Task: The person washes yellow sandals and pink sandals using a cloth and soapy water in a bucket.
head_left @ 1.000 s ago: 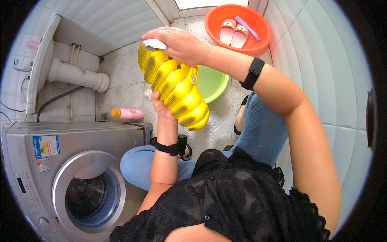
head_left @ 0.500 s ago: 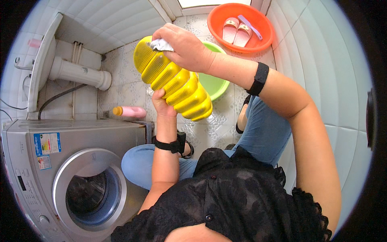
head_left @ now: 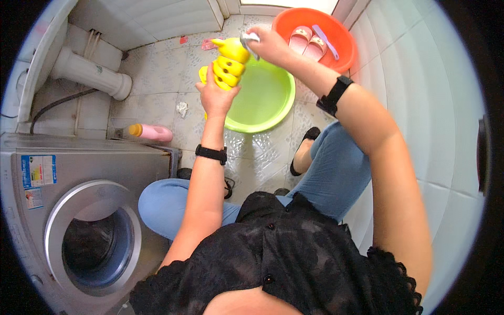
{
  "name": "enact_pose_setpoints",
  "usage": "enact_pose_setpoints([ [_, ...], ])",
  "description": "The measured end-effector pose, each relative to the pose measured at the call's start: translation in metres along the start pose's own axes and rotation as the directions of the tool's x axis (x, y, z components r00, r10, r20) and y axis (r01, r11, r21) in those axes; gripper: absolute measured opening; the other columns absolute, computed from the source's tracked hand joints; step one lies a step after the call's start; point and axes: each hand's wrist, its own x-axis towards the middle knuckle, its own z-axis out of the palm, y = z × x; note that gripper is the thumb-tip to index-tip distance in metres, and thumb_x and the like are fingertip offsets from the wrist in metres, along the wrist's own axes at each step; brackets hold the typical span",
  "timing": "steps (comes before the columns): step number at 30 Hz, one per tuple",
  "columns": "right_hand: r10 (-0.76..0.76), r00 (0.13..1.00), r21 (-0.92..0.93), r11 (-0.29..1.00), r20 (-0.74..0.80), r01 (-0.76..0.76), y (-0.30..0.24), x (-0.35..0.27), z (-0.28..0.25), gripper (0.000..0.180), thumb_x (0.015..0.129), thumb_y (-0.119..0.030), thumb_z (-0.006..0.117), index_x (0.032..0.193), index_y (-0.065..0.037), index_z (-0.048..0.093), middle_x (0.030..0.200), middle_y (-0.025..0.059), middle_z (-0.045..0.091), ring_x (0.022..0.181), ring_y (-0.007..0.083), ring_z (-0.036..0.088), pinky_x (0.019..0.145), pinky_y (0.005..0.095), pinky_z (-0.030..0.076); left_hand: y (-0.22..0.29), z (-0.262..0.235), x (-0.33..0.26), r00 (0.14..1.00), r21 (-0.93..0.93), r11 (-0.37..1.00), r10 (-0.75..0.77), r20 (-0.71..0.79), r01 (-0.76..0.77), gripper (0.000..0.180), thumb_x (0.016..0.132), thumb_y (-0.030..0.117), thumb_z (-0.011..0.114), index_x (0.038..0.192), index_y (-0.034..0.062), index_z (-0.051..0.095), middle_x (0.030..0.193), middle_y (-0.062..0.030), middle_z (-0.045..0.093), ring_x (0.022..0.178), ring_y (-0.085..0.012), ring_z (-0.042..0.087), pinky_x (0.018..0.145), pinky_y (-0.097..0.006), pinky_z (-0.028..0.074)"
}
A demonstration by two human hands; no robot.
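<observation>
My left hand [head_left: 216,98] is closed around a yellow slipper [head_left: 231,64], its ridged upper with dark holes in view and a pointed bit at the far end. Pinched in my right hand [head_left: 274,48] is a crumpled grey-and-white wad [head_left: 250,41], tissue or cloth, I cannot tell which; it is at the slipper's far right edge. Below and right of the slipper stands a light green basin [head_left: 290,105] on the floor. Most of the slipper's sole is hidden now.
An orange basin [head_left: 344,32] at the far right holds pink slippers [head_left: 301,38] and a purple brush [head_left: 326,43]. To the left are a washing machine [head_left: 121,163], a sink pedestal [head_left: 89,73] and a pink bottle [head_left: 157,133]. A white scrap [head_left: 182,108] lies on the tiles.
The slipper has gone from sole showing to upper showing, and moved farther off. My right hand has shifted right with the wad. More of the green basin shows.
</observation>
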Motion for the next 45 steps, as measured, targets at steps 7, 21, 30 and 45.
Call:
enact_pose_setpoints([
  [7, -0.063, 0.897, -0.395, 0.883, 0.437, 0.254, 0.042, -0.008, 0.028, 0.049, 0.085, -0.015, 0.062, 0.131, -0.011, 0.048, 0.123, 0.0179, 0.054, 0.107, 0.0372, 0.058, 0.088, 0.0458, 0.050, -0.050, 0.080, 0.000, 0.955, 0.446, 0.847, 0.227, 0.191, -0.291, 0.085, 0.067, 0.017, 0.076, 0.143, 0.0282, 0.040, 0.114, -0.0170, 0.049, 0.105, -0.0304, 0.054, 0.090, -0.042, 0.046],
  [21, 0.360, 0.484, -0.587, 0.650, 0.798, 0.483, 0.140, -0.025, 0.127, 0.066, 0.081, -0.016, 0.065, 0.141, -0.026, 0.040, 0.137, 0.0224, 0.043, 0.100, 0.0339, 0.065, 0.082, 0.0416, 0.054, -0.120, 0.168, -0.023, 0.843, 0.304, 0.813, 0.369, 0.390, -0.497, 0.071, 0.082, 0.008, 0.057, 0.144, 0.0362, 0.038, 0.121, -0.0111, 0.049, 0.116, -0.0269, 0.048, 0.109, -0.045, 0.030],
  [30, 0.390, 0.432, -0.552, 0.752, 0.814, 0.361, 0.136, -0.027, 0.133, 0.054, 0.077, -0.011, 0.067, 0.128, -0.017, 0.050, 0.113, 0.0194, 0.059, 0.098, 0.0335, 0.065, 0.080, 0.0427, 0.053, -0.113, 0.148, -0.021, 0.891, 0.304, 0.928, 0.059, 0.451, -0.215, 0.082, 0.070, 0.011, 0.074, 0.142, 0.0251, 0.038, 0.110, -0.0019, 0.058, 0.111, -0.0210, 0.055, 0.111, -0.060, 0.020],
  [45, 0.389, 0.560, -0.621, 0.719, 0.732, 0.312, 0.158, -0.057, 0.163, 0.041, 0.076, -0.010, 0.070, 0.111, -0.007, 0.050, 0.114, 0.0265, 0.051, 0.088, 0.0386, 0.066, 0.075, 0.0432, 0.056, -0.138, 0.168, -0.005, 0.816, 0.491, 0.869, -0.241, 0.525, -0.060, 0.059, 0.087, 0.019, 0.058, 0.144, 0.0250, 0.041, 0.154, -0.0223, 0.021, 0.145, -0.0397, 0.012, 0.109, -0.065, 0.021],
])
